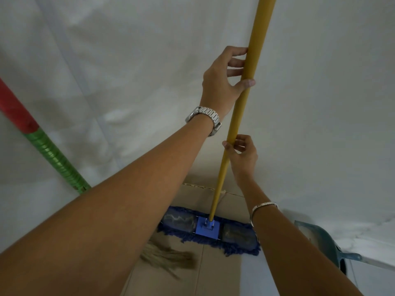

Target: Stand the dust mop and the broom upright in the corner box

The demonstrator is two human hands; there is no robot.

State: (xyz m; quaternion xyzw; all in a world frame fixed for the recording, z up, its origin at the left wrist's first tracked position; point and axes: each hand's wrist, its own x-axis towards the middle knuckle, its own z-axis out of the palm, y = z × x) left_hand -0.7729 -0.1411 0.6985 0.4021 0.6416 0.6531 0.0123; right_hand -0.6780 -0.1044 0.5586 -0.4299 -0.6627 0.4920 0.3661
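Dust mop (210,228) stands with its blue head low in the cardboard corner box (215,272), my left hand (222,82) and right hand (243,157) each in a loose grip around its yellow handle, so I judge it best to settle it steadily against the wall beside the broom (42,146)

Both bare arms reach forward and up — the left hand (226,82) higher, fingers curled, thumb pressed across. The right hand (242,155) sits lower, pinching closed — wrist bent, a watch on the left wrist.
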